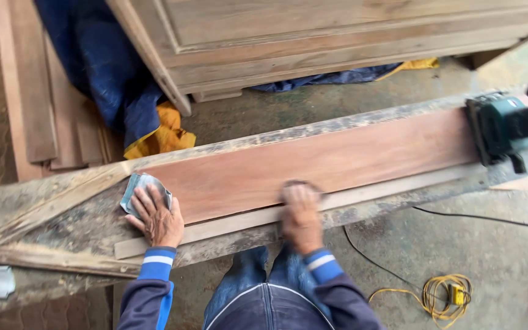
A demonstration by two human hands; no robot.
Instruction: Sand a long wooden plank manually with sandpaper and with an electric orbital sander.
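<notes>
A long reddish wooden board point(337, 159) lies across a rough, dusty workbench plank point(50, 214). My left hand point(155, 217) rests flat at the board's left end, its fingers pressing a folded grey sheet of sandpaper point(142, 186) against the wood. My right hand point(300, 214) is blurred with motion on the board's near edge, fingers closed over a small dark pad that is mostly hidden. A thin pale strip of wood point(374, 192) runs along the board's near side. Both arms wear dark blue sleeves with white stripes.
A green and black electric sander point(508, 125) sits on the board's right end, its black cord point(490, 218) trailing over the concrete floor. A coiled yellow cable point(444, 296) lies at lower right. A wooden cabinet point(337, 36), blue and yellow tarp point(111, 73) and stacked planks point(32, 91) stand behind.
</notes>
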